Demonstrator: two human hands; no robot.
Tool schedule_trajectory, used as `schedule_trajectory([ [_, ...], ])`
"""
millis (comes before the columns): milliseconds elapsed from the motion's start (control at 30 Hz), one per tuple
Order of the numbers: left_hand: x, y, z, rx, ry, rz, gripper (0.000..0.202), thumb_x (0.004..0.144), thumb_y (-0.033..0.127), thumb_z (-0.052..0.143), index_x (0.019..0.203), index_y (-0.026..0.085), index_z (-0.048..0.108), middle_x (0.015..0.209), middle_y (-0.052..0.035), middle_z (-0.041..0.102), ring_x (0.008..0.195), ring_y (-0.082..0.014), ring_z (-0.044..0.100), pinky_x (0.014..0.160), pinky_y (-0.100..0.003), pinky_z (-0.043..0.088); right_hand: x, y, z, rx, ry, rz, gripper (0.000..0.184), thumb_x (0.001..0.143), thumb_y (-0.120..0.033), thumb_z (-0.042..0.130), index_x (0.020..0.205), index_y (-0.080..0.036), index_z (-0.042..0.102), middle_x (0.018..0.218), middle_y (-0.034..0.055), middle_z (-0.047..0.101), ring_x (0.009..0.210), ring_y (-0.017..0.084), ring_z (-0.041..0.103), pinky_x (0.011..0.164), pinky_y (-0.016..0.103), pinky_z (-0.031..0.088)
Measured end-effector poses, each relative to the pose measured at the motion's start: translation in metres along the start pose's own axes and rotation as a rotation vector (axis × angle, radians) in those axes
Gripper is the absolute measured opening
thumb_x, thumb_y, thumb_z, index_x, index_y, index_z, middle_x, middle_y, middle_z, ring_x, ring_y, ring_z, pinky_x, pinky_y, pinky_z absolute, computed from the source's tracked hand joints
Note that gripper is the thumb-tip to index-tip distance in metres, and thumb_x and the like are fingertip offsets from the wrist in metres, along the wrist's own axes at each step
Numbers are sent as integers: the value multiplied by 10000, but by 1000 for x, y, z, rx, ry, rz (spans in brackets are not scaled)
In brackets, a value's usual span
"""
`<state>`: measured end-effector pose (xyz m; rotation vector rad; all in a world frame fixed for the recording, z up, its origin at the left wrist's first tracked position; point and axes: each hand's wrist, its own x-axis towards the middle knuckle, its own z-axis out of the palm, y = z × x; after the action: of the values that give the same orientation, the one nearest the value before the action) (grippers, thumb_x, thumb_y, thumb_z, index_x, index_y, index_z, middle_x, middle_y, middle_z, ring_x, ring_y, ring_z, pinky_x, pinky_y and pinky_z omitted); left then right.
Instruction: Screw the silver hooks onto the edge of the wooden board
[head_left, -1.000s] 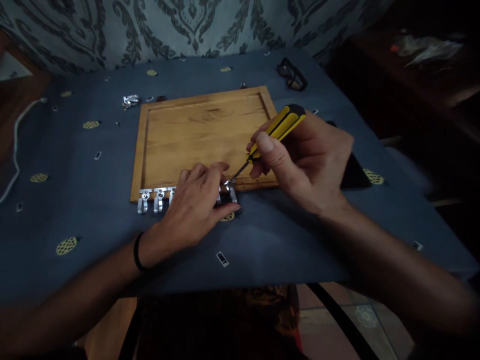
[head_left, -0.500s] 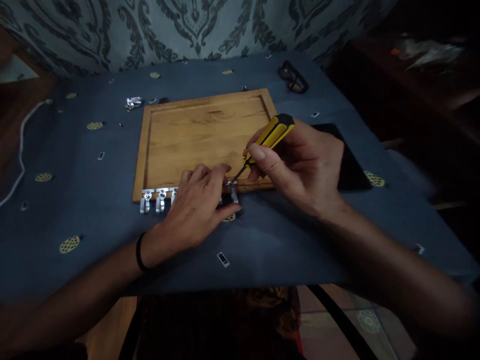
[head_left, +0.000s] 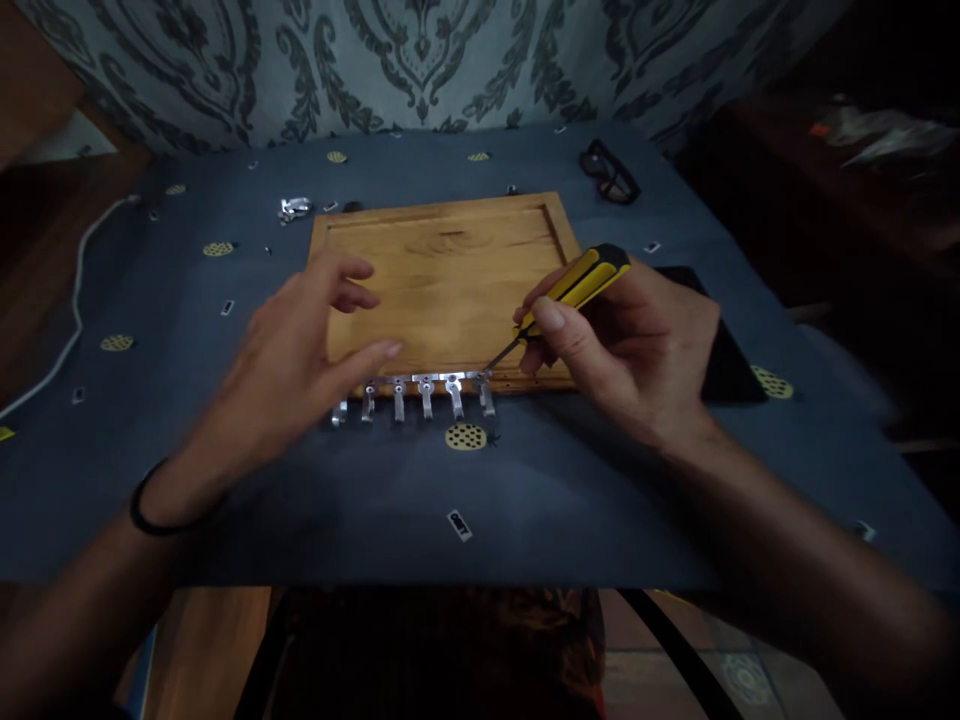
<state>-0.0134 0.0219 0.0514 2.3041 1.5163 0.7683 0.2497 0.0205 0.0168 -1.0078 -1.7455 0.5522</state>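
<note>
Lying flat on your desk (head_left: 570,480), the wooden board (head_left: 450,280) steadies the hook rail (head_left: 424,385) along its near edge. Your left hand (head_left: 292,360) hovers spread over the rail's left end; your right hand (head_left: 637,350) pinches the screwdriver (head_left: 581,282), tip slanted onto its right end.

Screwdriver (head_left: 581,283): yellow handle, black stripes. Board (head_left: 450,280): honey-brown wood grain. Hook rail (head_left: 424,385): shiny silver. Tablecloth (head_left: 562,480): dark blue, scattered yellow dotted ovals (one at 6 o'clock from rail). Wall (head_left: 420,60): grey damask scrolls. Glasses (head_left: 609,172), 1 o'clock: black.
</note>
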Motion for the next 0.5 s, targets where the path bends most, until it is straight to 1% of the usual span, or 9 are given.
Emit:
schedule_trajectory([
  [67, 3, -20, -9, -8, 48, -70, 491, 831, 540, 704, 1199, 242, 575, 1107, 1, 755, 1029, -212, 687, 835, -330, 492, 1, -1, 0, 25, -8, 8, 223, 977, -420, 632, 832, -252, 642, 733, -5, 637, 558, 146, 654, 510, 303, 522],
  [133, 6, -43, -16, -49, 99, -152, 462, 823, 490, 730, 1166, 209, 601, 1045, 5, 765, 939, -182, 683, 730, -281, 443, 1, -1, 0, 40, -13, 20, 207, 968, -402, 647, 821, -257, 641, 733, -4, 644, 548, 147, 653, 517, 310, 528],
  [167, 7, -54, -19, -73, 138, -175, 433, 811, 457, 752, 1135, 206, 611, 990, 19, 762, 896, -162, 676, 707, -265, 421, 1, -2, 0, 42, -12, 25, 203, 962, -404, 655, 818, -260, 641, 730, -5, 646, 544, 150, 651, 514, 313, 527],
  [233, 10, -76, -25, -128, 174, -250, 361, 825, 413, 773, 1091, 226, 618, 936, 46, 737, 896, -147, 661, 733, -254, 435, 1, -2, 0, 43, -5, 36, 202, 956, -417, 660, 822, -266, 644, 724, -7, 651, 541, 164, 648, 508, 322, 526],
  [333, 15, -103, -33, -165, 275, -332, 286, 798, 380, 797, 982, 232, 635, 848, 63, 685, 846, -132, 627, 721, -240, 441, 0, -2, -1, 9, -10, 40, 212, 973, -406, 634, 820, -261, 648, 734, -6, 661, 543, 167, 649, 525, 326, 522],
  [367, 16, -111, -35, -166, 312, -353, 262, 783, 353, 799, 951, 227, 643, 814, 63, 664, 812, -125, 613, 703, -235, 433, 1, -3, -2, -16, -13, 31, 217, 978, -395, 626, 813, -257, 648, 735, -6, 663, 544, 160, 649, 536, 321, 516],
  [400, 18, -118, -37, -172, 311, -377, 233, 809, 326, 768, 983, 227, 650, 843, 58, 665, 827, -123, 608, 724, -236, 442, 1, -4, -3, -38, -11, 16, 229, 977, -392, 629, 797, -251, 642, 727, -8, 662, 541, 151, 645, 541, 312, 506],
  [433, 19, -125, -39, -180, 345, -416, 195, 811, 288, 739, 969, 223, 646, 832, 56, 662, 803, -123, 600, 723, -239, 450, 1, -5, -4, -74, -14, -9, 239, 968, -396, 641, 779, -249, 636, 720, -8, 663, 540, 146, 642, 532, 305, 489],
  [500, 23, -141, -42, -134, 344, -431, 149, 818, 213, 680, 960, 193, 640, 843, 24, 684, 806, -140, 631, 745, -261, 484, 2, -6, -7, -162, -27, -18, 211, 969, -423, 631, 824, -270, 654, 700, -11, 677, 545, 155, 645, 533, 314, 482],
])
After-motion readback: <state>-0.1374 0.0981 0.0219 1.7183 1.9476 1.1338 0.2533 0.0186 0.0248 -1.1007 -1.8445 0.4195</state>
